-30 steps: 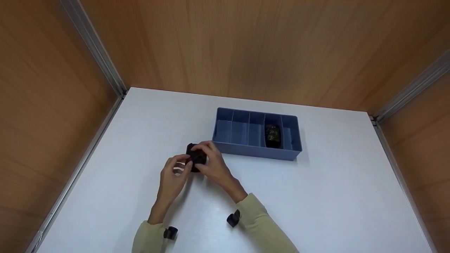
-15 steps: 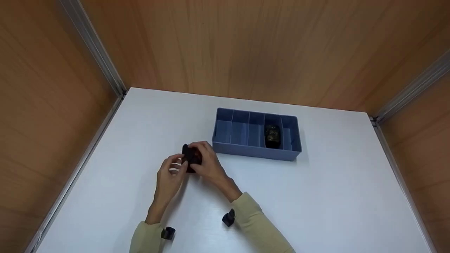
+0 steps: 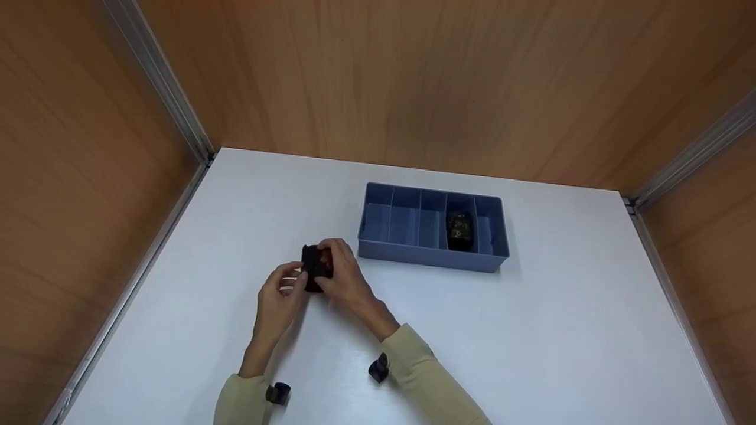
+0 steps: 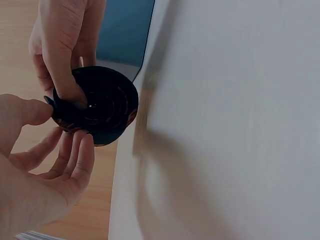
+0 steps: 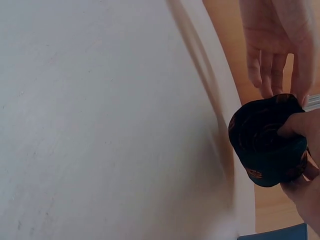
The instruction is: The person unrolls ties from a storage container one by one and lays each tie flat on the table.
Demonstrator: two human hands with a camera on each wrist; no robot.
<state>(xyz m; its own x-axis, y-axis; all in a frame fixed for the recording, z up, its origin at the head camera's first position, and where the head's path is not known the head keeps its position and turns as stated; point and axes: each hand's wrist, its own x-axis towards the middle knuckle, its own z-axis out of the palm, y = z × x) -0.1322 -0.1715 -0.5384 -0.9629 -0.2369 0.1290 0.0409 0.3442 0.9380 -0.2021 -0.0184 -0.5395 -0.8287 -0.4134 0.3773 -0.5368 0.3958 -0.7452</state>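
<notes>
Both hands hold a dark rolled-up necktie [image 3: 311,260] with small orange figures, raised over the white table. Its coiled layers show from the side in the left wrist view. My right hand [image 3: 347,282] grips the roll, with the thumb [image 4: 71,95] pressed against the coil's flat side. With thumb and fingers, my left hand [image 3: 276,304] pinches the outer layer near the tie's loose end [image 4: 50,101]. In the right wrist view the roll [image 5: 272,162] partly hides the left fingertips.
A blue divided box [image 3: 431,260] stands behind and to the right of the hands. In one compartment lies another dark roll [image 3: 459,231] with a gold pattern. Wooden panels [image 3: 378,82] enclose the white table [image 3: 561,330] at the back and sides.
Both hands and the rolled necktie have shifted a little to the left, away from the box. The roll has turned slightly, and more of its outer face shows.
</notes>
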